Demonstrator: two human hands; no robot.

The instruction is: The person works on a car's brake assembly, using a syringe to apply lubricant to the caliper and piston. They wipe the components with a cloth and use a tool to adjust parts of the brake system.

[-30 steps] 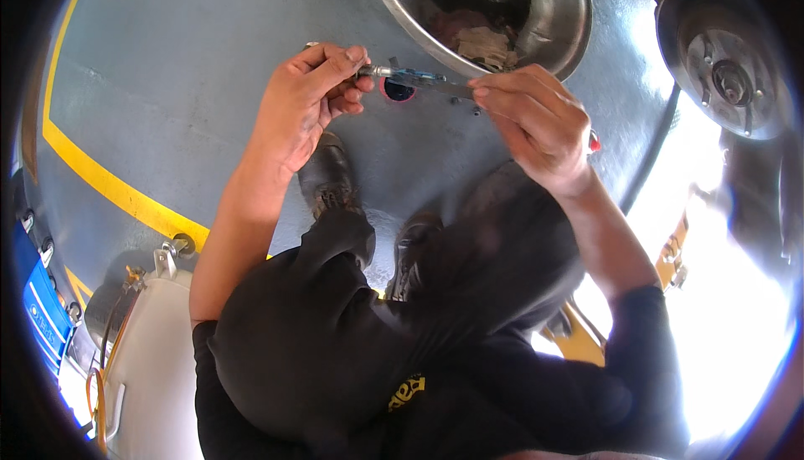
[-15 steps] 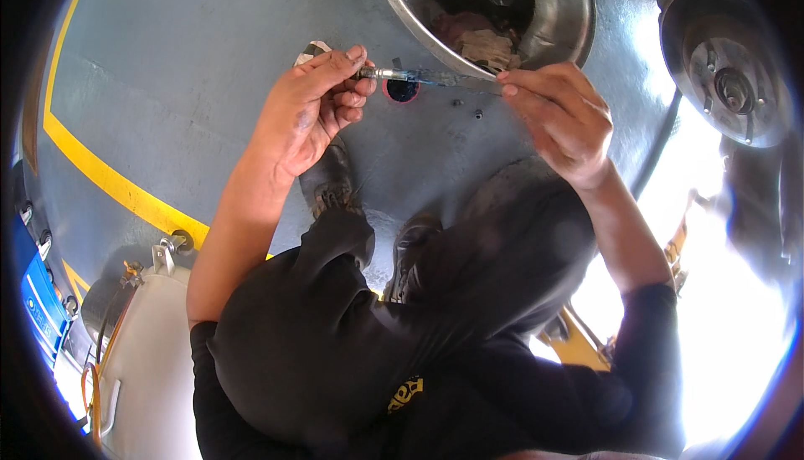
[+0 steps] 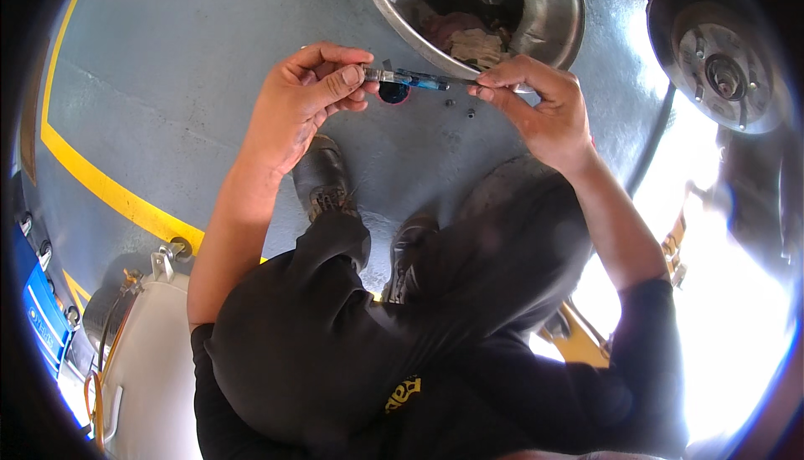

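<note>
Left hand (image 3: 314, 92) pinches a metal pin (image 3: 390, 77); right hand (image 3: 540, 108) pinches a thin dark strip (image 3: 463, 82) by the pin's blue-smeared end. Light, even strokes would suit.

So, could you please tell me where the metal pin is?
In the head view, the metal pin is at upper centre, held in the left hand, its blue-smeared end pointing toward the right hand.

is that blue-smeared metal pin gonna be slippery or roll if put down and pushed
The metal pin is probably slippery toward its outer end, where a glossy blue smear coats it. It looks stiff, sticking straight out from the left hand with no visible sag. Its slim, apparently round shaft suggests it may roll if nudged on a flat surface.
</note>
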